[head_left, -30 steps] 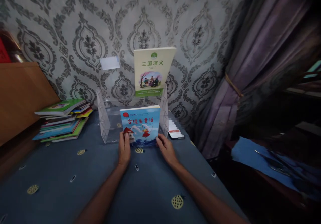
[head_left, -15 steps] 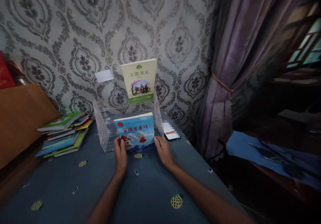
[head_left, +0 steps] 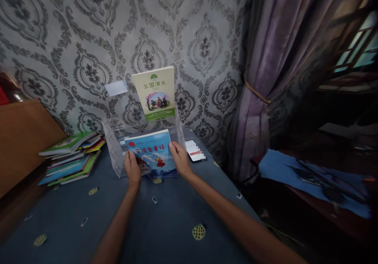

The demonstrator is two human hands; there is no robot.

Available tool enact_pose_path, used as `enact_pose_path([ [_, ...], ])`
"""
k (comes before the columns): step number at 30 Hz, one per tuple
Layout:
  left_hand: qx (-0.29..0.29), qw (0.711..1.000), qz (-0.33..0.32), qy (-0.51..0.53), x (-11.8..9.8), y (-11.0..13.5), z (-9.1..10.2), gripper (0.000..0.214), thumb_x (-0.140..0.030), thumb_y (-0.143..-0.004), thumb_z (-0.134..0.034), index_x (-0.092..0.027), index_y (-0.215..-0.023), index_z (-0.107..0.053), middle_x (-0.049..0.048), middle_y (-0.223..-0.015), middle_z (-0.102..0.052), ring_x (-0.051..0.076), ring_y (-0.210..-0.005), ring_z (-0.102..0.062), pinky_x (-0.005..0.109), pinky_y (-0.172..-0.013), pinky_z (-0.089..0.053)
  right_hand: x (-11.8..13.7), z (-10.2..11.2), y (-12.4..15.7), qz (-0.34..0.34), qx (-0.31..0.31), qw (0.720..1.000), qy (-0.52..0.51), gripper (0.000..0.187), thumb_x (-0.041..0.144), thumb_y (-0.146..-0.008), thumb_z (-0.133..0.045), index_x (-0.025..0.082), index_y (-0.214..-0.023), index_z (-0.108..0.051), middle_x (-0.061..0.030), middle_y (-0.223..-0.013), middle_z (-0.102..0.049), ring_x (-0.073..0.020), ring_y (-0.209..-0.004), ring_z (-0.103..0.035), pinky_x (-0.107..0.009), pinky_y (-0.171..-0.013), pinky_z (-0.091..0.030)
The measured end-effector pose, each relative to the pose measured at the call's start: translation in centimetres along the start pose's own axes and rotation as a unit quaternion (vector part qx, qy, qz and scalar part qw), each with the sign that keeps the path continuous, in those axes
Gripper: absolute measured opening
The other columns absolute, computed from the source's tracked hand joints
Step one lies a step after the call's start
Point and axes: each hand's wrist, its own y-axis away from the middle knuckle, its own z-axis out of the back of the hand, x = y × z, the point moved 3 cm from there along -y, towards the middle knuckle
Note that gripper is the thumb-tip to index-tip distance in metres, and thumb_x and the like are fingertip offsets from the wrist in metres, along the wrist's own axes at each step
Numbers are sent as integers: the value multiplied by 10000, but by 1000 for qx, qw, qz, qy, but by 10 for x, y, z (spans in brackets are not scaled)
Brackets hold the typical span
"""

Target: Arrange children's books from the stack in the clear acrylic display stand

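A blue book with red lettering stands upright, leaning slightly back, between my two hands. My left hand grips its left edge, thumb on the front cover. On the opposite edge, my right hand holds it the same way. Directly behind is a clear plastic rack, its lower front partly hidden by the blue book. A cream book with a green bottom band sits in the rack's upper rear part. Whether the blue book's lower edge touches the rack or the table, I cannot tell.
A pile of several books lies at the left, near a brown board. Right of the rack is a phone. A dark blue patterned cloth covers the table. Beyond its right edge, dark tools lie on a blue cloth.
My right hand has shifted up along the blue book's right edge. The book stays in both hands in front of the rack. The whole view has moved slightly.
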Motion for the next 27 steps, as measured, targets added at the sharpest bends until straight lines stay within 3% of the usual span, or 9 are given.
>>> enact_pose_path([
  [5, 4, 996, 60, 60, 5, -12, -5, 529, -716, -873, -487, -222, -685, -455, -61, -609, -418, 118, -572, -393, 235, -556, -370, 12, -10, 2, -59, 55, 992, -95, 507, 678, -884, -496, 223, -664, -467, 35, -620, -399, -133, -593, -367, -256, -535, -309],
  [11, 49, 993, 102, 43, 6, -14, 2, 469, -642, -890, -497, -190, -786, -570, -35, -696, -530, 128, -642, -485, 234, -613, -435, -3, -23, 7, -183, 78, 949, -244, 543, 745, -720, -672, 205, -730, -616, 7, -634, -586, -152, -591, -496, -269, -558, -405],
  [15, 21, 995, 98, -2, 6, -10, 3, 366, -541, -914, -514, -208, -1060, -559, -9, -832, -600, 147, -721, -570, 250, -672, -485, -10, -25, 3, -209, 62, 929, -300, 521, 695, -669, -762, 194, -796, -695, -6, -684, -691, -173, -652, -605, -273, -612, -474],
  [18, 39, 998, 53, -18, 0, -6, -4, 485, -505, -917, -536, -209, -1293, -465, 90, -1150, -635, 214, -1038, -629, 351, -926, -511, -6, -28, -1, -217, 58, 920, -320, 491, 648, -649, -807, 197, -825, -728, -10, -740, -739, -190, -708, -659, -288, -663, -521],
  [22, 71, 990, -7, -120, -16, 4, -13, 624, -527, -910, -542, -181, -1419, -438, 177, -1518, -421, 303, -1463, -348, 481, -1210, -272, 5, -39, -9, -210, 76, 911, -348, 478, 612, -687, -801, 212, -945, -751, -33, -883, -784, -247, -892, -716, -357, -808, -575],
  [27, 156, 967, -31, -200, -43, 20, -22, 750, -567, -917, -499, -132, -1512, -358, 208, -1637, -259, 316, -1543, -192, 511, -1243, -191, 16, -58, -8, -251, 138, 873, -394, 604, 688, -770, -685, 218, -1146, -725, -73, -1038, -783, -284, -1085, -700, -420, -942, -568],
])
